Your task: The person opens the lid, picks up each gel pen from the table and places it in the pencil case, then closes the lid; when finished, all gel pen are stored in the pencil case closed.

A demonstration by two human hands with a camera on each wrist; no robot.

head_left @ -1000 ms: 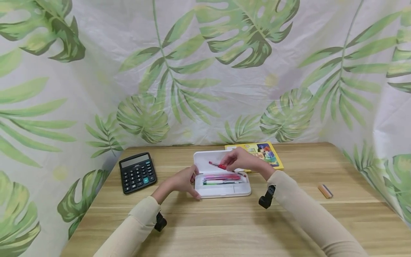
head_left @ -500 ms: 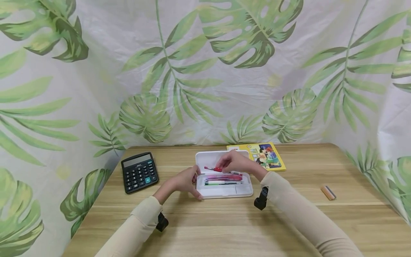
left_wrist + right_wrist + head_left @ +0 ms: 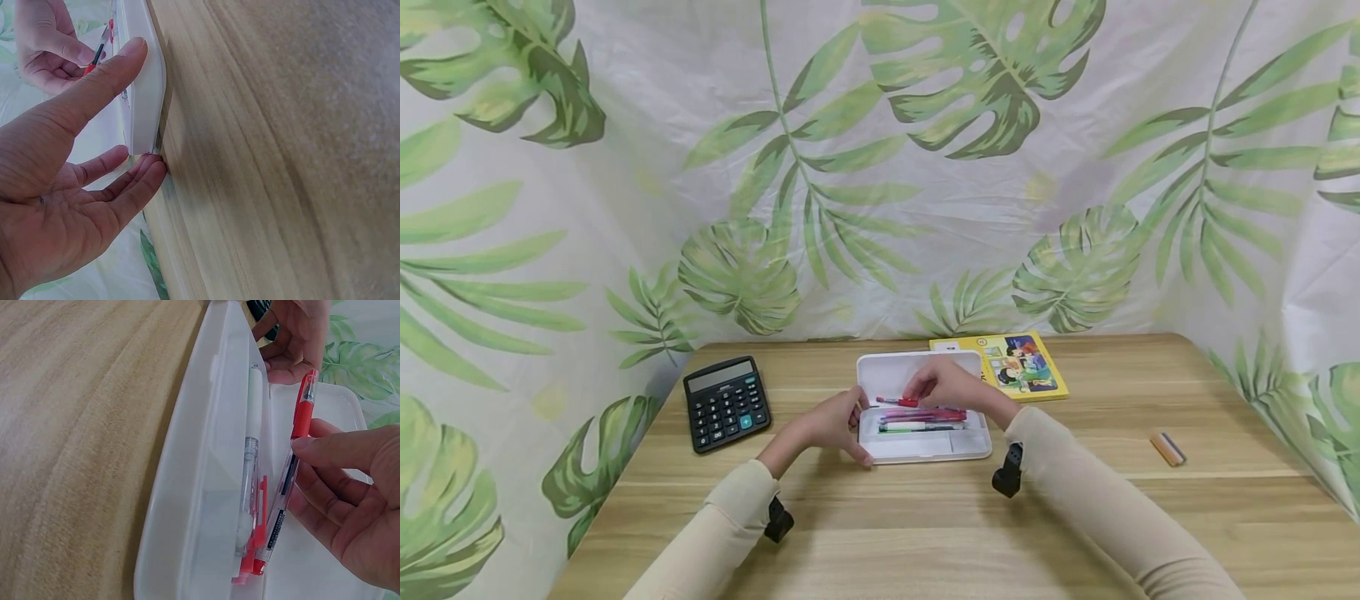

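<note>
An open white pencil case lies on the table, its lid folded back. My left hand grips the case's left end, the thumb over the front corner and the fingers at the end edge. My right hand pinches a clear gel pen with a red cap between thumb and fingers. The pen slants over the case, and its red lower end is close to the pens inside; whether it touches them I cannot tell. Inside lie several pens, among them a white one and pink-red ones.
A black calculator lies left of the case. Behind the case, to the right, is a yellow picture book. A small orange-and-blue striped eraser-like block sits on the table at the right. Leaf-printed cloth hangs behind.
My right hand has moved left and down with the red-capped pen, bringing it closer to the case. The left hand keeps its hold on the case's left end.
</note>
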